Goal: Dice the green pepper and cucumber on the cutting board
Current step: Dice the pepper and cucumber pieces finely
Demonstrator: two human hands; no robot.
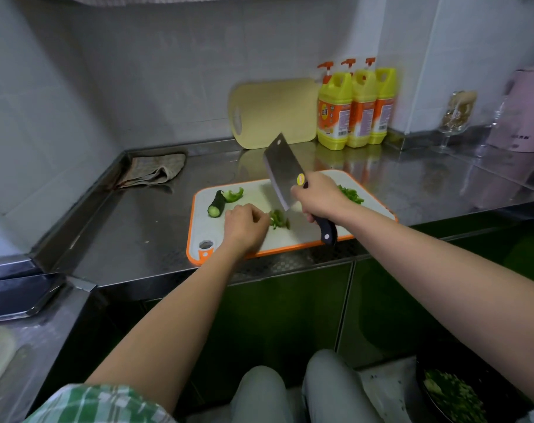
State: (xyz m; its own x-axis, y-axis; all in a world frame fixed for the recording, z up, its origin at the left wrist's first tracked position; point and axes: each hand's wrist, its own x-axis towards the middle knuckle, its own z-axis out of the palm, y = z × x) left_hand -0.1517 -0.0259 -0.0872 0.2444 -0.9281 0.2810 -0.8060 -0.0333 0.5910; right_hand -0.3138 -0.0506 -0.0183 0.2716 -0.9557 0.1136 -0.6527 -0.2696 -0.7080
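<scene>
I see the cutting board (293, 239) lying at the tabletop's front edge, its orange rim almost flush with that edge. My left hand (244, 222) rests on the board with its fingers (261, 219) curled and bunched, holding down a small bundle of green pepper strips (279, 219) at their tips. My right hand (319, 198) is wrapped round the black handle of the cleaver (282, 172). The blade is tilted up off the board, its edge just beside the strips.

On the board's left end lies a short cucumber piece (216, 204), touching a curled green pepper piece (233, 194). A heap of diced green bits (351, 195) sits at the board's far right side, partly hidden by my right wrist.

Against the back wall lean a yellow board (275, 112) and three yellow bottles (334, 111). A folded cloth (156, 170) lies in the tabletop's far left corner.
</scene>
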